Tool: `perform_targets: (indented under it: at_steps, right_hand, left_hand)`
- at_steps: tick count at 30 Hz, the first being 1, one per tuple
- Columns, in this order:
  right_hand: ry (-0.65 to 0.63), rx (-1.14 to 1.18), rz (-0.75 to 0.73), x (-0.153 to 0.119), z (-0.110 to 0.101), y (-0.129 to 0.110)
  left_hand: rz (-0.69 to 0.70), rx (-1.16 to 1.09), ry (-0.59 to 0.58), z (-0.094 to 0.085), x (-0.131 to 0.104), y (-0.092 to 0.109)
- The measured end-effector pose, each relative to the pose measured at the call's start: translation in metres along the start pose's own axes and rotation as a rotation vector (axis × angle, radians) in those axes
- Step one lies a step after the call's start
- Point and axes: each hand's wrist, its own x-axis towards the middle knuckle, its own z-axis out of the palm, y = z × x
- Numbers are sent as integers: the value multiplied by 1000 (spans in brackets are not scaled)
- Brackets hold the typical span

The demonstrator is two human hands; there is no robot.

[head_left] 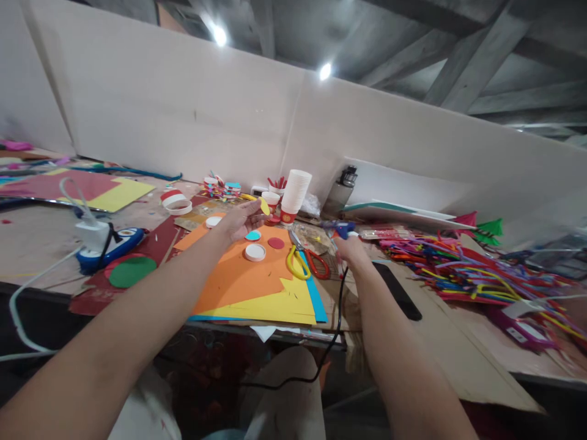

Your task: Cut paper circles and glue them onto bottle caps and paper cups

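Observation:
My left hand [241, 221] pinches a small yellow paper disc [265, 206] above the orange paper. On the right, my right hand [348, 244] is closed around a blue glue gun [343, 229] with a black cord trailing down; the gun is somewhat blurred. Below my left hand lie a white round lid [255, 252], a lid with a blue disc [252, 235] in it and a loose red disc [276, 243]. Scissors [300, 260] with one yellow and one red handle rest between my hands on the orange [243, 281] and yellow sheets [275, 308].
A stack of white paper cups [296, 192] and a dark-capped bottle [342, 186] stand at the back. Many coloured pipe cleaners [458, 263] and a black phone [398, 290] lie to the right. A blue power strip [110, 250] and a green disc [132, 272] are at left.

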Motion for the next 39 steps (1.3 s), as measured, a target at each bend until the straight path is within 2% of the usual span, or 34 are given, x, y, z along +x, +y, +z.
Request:
perform_targets:
  at_steps: [3, 6, 8, 10, 12, 16, 19, 23, 27, 34, 39]
  right_hand:
    - [42, 224, 20, -5, -3, -11]
    - [18, 471, -62, -18, -5, -32]
    - [-120, 886, -210, -30, -7, -49]
    - [-242, 1004, -295, -41, -7, -65]
    - [-287, 994, -393, -49, -5, -77]
    - [-266, 823, -534, -59, 5, -83]
    - [-265, 680, -565, -65, 10, -77]
    - [-274, 606, -594, -72, 11, -73]
    - [-246, 591, -632, -73, 12, -74]
    - [-158, 531, -650, -69, 14, -72]
    - [-112, 488, -681, -70, 11, -70]
  left_hand:
    - [-4, 15, -5, -2, 1, -2]
    - [-17, 23, -23, -4, 3, -4]
    - [-15, 15, -40, -5, 4, -4]
    - [-5, 1, -52, -6, 5, -2]
    - [12, -9, -68, -7, 5, -1]
    - [52, -20, -85, -7, 5, 2]
    - [53, -17, -67, -5, 4, 1]
    - [26, 5, -52, 2, 1, 1]
    - [13, 23, -88, 4, -3, -1]
    - [26, 75, -215, -2, -2, -5]
    - [69, 107, -193, -3, -2, -2]
